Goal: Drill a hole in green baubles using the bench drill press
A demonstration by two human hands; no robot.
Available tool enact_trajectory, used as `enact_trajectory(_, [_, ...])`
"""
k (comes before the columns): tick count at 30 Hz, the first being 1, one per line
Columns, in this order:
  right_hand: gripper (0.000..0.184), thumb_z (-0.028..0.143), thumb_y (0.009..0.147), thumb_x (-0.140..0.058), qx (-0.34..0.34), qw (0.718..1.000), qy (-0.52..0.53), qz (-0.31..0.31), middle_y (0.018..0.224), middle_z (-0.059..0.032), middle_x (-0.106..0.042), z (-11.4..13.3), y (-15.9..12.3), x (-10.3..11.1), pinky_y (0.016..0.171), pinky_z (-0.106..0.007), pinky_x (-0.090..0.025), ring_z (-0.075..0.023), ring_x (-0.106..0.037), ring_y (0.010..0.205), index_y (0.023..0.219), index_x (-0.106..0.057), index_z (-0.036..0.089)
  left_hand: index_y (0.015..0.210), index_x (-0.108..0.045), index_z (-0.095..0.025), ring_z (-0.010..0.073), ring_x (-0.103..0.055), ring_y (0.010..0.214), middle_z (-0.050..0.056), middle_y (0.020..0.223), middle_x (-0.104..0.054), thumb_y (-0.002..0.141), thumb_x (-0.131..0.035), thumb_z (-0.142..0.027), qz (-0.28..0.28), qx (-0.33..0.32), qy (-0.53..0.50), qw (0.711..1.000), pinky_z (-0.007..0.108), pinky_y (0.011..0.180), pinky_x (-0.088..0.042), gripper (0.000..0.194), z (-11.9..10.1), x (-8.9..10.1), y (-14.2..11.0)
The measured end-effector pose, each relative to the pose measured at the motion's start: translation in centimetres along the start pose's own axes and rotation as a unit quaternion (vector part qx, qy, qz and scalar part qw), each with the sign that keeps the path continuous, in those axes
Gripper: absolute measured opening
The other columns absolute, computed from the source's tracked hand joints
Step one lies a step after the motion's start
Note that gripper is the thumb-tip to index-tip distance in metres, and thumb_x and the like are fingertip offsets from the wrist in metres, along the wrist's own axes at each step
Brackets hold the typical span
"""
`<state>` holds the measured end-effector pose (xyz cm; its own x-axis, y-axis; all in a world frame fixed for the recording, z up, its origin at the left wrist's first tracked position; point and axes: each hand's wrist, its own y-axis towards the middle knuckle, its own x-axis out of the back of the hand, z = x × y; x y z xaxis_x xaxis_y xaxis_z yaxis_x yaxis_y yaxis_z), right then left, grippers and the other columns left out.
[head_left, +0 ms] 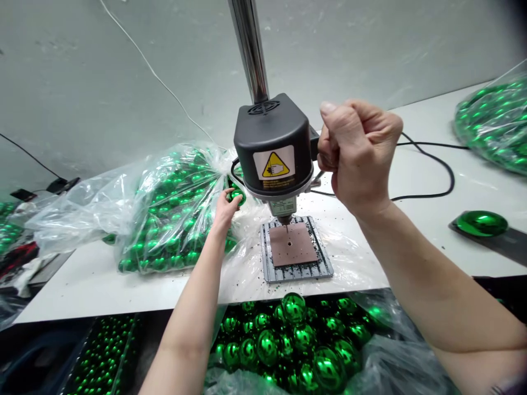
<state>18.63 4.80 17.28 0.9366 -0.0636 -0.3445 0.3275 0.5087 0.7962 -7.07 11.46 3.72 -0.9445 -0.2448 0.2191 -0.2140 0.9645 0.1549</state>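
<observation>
A small bench drill press with a black motor housing and a warning label stands in front of me. My right hand is closed in a fist at the right side of the housing, around what looks like its lever, mostly hidden by the fingers. Below the drill bit, a brown board with a hole lies on a slotted metal base plate. Left of the drill head, my left hand has its fingers around a shiny green ball, beside a clear plastic bag full of such balls.
Under the table edge, an open plastic-lined container holds many loose green balls. Another bag of balls lies far right, near a green ball piece on a dark flat object. A black cable curls across the white table. Dark shavings surround the base.
</observation>
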Motion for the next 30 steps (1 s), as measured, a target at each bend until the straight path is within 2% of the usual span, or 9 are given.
enact_trajectory(3, [0.056, 0.041, 0.092, -0.07, 0.001, 1.0, -0.014, 0.004, 0.042, 0.0055, -0.036, -0.4, 0.1, 0.1, 0.032, -0.026, -0.024, -0.0065, -0.03, 0.034, 0.053, -0.035, 0.021, 0.105, -0.062, -0.017, 0.0226, -0.069, 0.096, 0.011, 0.103, -0.07, 0.078, -0.068, -0.034, 0.056, 0.14, -0.194, 0.969, 0.042, 0.09, -0.058, 0.033, -1.2, 1.5, -3.9])
enact_trajectory(6, [0.059, 0.049, 0.088, -0.073, 0.011, 1.0, -0.002, 0.0, 0.041, 0.0056, -0.034, -0.7, 0.2, 0.2, 0.03, -0.027, -0.019, -0.0066, -0.029, 0.032, 0.052, -0.034, 0.022, 0.108, -0.062, -0.016, 0.028, -0.067, 0.113, 0.016, 0.116, -0.07, 0.085, -0.063, -0.039, 0.123, 0.199, -0.292, 0.927, 0.045, 0.1, -0.057, 0.033, -2.5, 2.0, -7.7])
enact_trajectory(11, [0.058, 0.054, 0.091, -0.067, -0.012, 0.999, -0.03, 0.034, 0.042, 0.0055, -0.036, -1.1, 0.4, 0.6, 0.031, -0.027, -0.022, -0.0071, -0.03, 0.034, 0.056, -0.033, 0.023, 0.11, -0.062, -0.017, 0.0295, -0.066, 0.118, 0.016, 0.121, -0.069, 0.085, -0.068, -0.041, 0.136, 0.212, -0.295, 0.922, 0.047, 0.104, -0.056, 0.035, -2.8, 1.0, -11.2])
enact_trajectory(17, [0.059, 0.059, 0.09, -0.066, -0.034, 0.998, -0.031, 0.033, 0.043, 0.0057, -0.035, -1.2, 0.5, 0.7, 0.032, -0.029, -0.024, -0.0083, -0.028, 0.035, 0.056, -0.032, 0.024, 0.116, -0.062, -0.017, 0.0315, -0.069, 0.108, 0.018, 0.114, -0.072, 0.089, -0.052, -0.056, 0.212, 0.233, -0.292, 0.903, 0.05, 0.094, -0.056, 0.049, -2.0, -0.3, -13.2])
enact_trajectory(19, [0.059, 0.058, 0.088, -0.069, -0.026, 0.999, -0.012, 0.026, 0.042, 0.0057, -0.036, -0.9, 0.5, 0.5, 0.031, -0.03, -0.022, -0.0086, -0.027, 0.034, 0.055, -0.034, 0.024, 0.115, -0.063, -0.018, 0.0289, -0.071, 0.101, 0.017, 0.112, -0.073, 0.088, -0.055, -0.058, 0.202, 0.231, -0.295, 0.905, 0.046, 0.088, -0.057, 0.048, -1.8, -0.5, -13.7])
enact_trajectory(22, [0.058, 0.055, 0.083, -0.075, -0.004, 1.0, 0.027, 0.014, 0.041, 0.0059, -0.037, -0.5, 0.4, 0.2, 0.031, -0.031, -0.019, -0.0092, -0.027, 0.032, 0.053, -0.037, 0.025, 0.109, -0.064, -0.019, 0.0223, -0.07, 0.083, 0.012, 0.107, -0.074, 0.082, -0.069, -0.049, 0.177, 0.231, -0.279, 0.915, 0.038, 0.075, -0.056, 0.041, -1.4, -0.8, -14.2])
enact_trajectory(25, [0.059, 0.057, 0.081, -0.077, -0.011, 1.0, 0.018, 0.007, 0.042, 0.0061, -0.037, -0.2, 0.4, 0.1, 0.031, -0.032, -0.02, -0.0098, -0.028, 0.033, 0.052, -0.036, 0.025, 0.102, -0.063, -0.016, 0.0181, -0.066, 0.072, 0.011, 0.098, -0.073, 0.076, -0.077, -0.047, 0.16, 0.214, -0.225, 0.937, 0.032, 0.064, -0.051, 0.042, -0.8, -1.0, -14.6])
enact_trajectory(28, [0.061, 0.062, 0.083, -0.072, -0.008, 1.0, 0.008, 0.009, 0.043, 0.0056, -0.036, -0.1, 0.4, 0.0, 0.032, -0.032, -0.021, -0.0103, -0.027, 0.034, 0.054, -0.033, 0.026, 0.107, -0.061, -0.016, 0.0167, -0.066, 0.076, 0.009, 0.097, -0.072, 0.071, -0.084, -0.043, 0.126, 0.148, -0.136, 0.971, 0.029, 0.065, -0.05, 0.05, -0.3, -1.3, -14.9])
enact_trajectory(30, [0.061, 0.065, 0.084, -0.068, -0.002, 1.0, -0.003, 0.01, 0.044, 0.0055, -0.035, -0.2, 0.4, 0.0, 0.032, -0.032, -0.021, -0.0101, -0.025, 0.034, 0.056, -0.031, 0.026, 0.112, -0.061, -0.017, 0.0185, -0.068, 0.087, 0.009, 0.104, -0.072, 0.071, -0.084, -0.042, 0.132, 0.1, -0.091, 0.982, 0.031, 0.074, -0.053, 0.053, -0.1, -1.8, -15.0])
